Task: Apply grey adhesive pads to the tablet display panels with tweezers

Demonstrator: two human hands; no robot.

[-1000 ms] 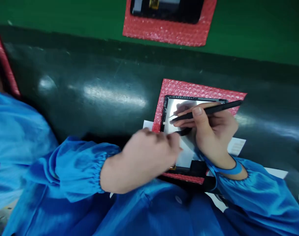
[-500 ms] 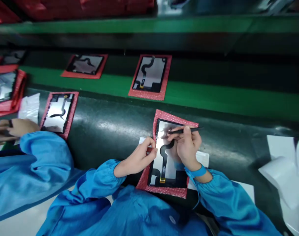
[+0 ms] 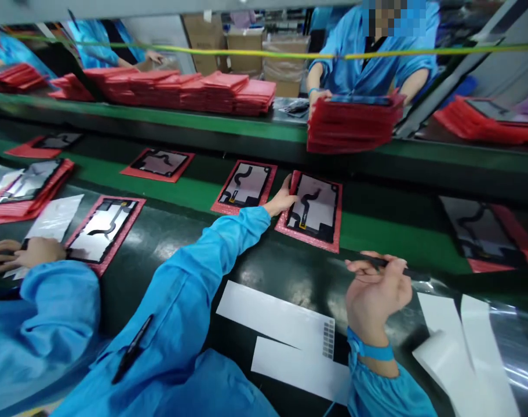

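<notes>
Display panel (image 3: 316, 213): one at the left hand, dark-framed with a curved black ribbon, on a red bubble sheet (image 3: 309, 236) over the green strip (image 3: 381, 240).
Left hand (image 3: 283, 200): reaching forward, fingers clamped on that sheet's left edge, thumb on top.
Right hand (image 3: 377, 289): raised above the near surface (image 3: 172, 231), fingers closed round one thin black tool (image 3: 379, 262).
Other panels (image 3: 248, 180): four more along the strip, each with red sheeting; two at the left, one topping a red stack (image 3: 50, 194), one by a co-worker's hand (image 3: 42, 252).
White label sheets (image 3: 268, 307): two before the person; curled white paper (image 3: 457, 362) at right.
Person opposite (image 3: 377, 52): holds one thick red pile (image 3: 354, 124).
Cardboard boxes (image 3: 245, 52): at least three behind; contents not visible.
</notes>
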